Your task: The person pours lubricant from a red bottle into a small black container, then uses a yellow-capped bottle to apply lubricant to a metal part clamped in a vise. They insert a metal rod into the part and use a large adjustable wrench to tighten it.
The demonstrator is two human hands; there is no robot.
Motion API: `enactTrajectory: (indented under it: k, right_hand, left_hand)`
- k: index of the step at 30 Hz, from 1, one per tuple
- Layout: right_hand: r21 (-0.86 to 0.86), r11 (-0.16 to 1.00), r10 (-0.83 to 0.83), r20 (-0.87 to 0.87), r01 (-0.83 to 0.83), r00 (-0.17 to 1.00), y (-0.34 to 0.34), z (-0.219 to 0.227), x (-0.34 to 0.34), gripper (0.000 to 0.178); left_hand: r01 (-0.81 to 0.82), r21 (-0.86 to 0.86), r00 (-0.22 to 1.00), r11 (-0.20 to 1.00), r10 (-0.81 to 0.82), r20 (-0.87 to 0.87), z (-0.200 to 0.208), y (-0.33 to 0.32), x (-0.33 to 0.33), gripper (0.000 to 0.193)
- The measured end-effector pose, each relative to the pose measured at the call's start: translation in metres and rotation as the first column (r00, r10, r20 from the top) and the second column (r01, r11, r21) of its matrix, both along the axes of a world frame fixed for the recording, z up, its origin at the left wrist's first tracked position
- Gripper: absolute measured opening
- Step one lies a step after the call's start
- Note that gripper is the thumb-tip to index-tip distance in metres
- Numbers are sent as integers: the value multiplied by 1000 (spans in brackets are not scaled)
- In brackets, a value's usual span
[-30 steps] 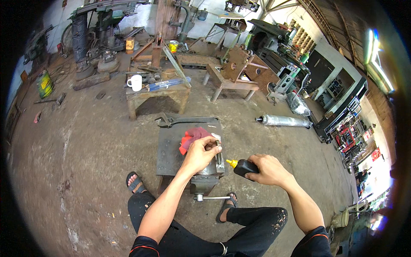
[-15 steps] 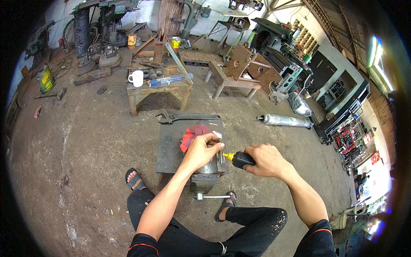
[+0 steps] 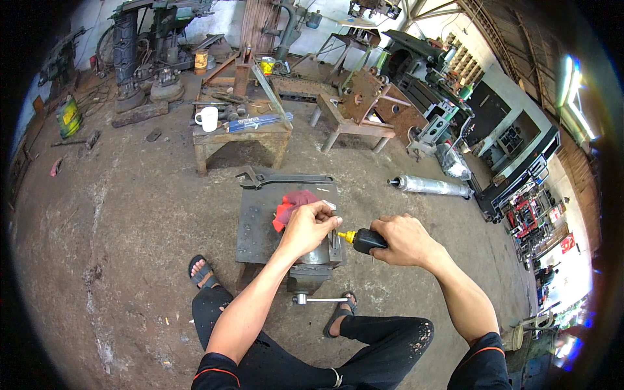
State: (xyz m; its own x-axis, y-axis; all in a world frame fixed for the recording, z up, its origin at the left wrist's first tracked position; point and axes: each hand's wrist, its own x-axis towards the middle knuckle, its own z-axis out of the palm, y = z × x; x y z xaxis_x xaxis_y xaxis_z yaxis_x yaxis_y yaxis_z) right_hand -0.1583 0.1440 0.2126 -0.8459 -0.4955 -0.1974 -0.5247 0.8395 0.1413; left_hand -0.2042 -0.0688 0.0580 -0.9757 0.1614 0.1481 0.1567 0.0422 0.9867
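Note:
My right hand [image 3: 404, 240] is wrapped round a black squeeze bottle [image 3: 370, 241], tilted on its side. The bottle's yellow nozzle [image 3: 347, 236] points left, close to the fingertips of my left hand [image 3: 310, 227]. Those fingers are pinched together over the jaws of a bench vise [image 3: 316, 257]; whatever they hold is too small and too covered to make out. Beside my left hand lies a crumpled red cloth [image 3: 296, 204], partly hidden by it. The vise's bar handle [image 3: 327, 299] sticks out to the right, below the jaws.
A large adjustable wrench [image 3: 286, 179] lies along the far edge of the metal bench top [image 3: 255, 221]. Beyond it, a low wooden table [image 3: 244, 138] bears a white mug [image 3: 207, 119] and tools. A metal cylinder [image 3: 431, 186] rests on the floor to the right.

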Motion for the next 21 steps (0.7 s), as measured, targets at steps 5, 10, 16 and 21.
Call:
enactTrajectory:
  k: [5, 10, 16, 21]
  right_hand:
    - [11, 1000, -13, 43, 13, 999, 2, -3, 2, 37]
    - [30, 999, -27, 26, 26, 999, 3, -4, 3, 38]
    - [3, 1000, -17, 2, 17, 1000, 1, -3, 4, 36]
    - [-7, 1000, 4, -4, -4, 1000, 2, -4, 4, 35]
  left_hand:
    - [0, 12, 999, 1000, 1, -34, 0, -1, -1, 32]
    - [2, -7, 1000, 1000, -2, -24, -1, -1, 0, 30]
    - [-43, -22, 999, 999, 43, -16, -2, 1, -1, 36]
    - [-53, -47, 999, 998, 53, 8, -1, 2, -2, 36]
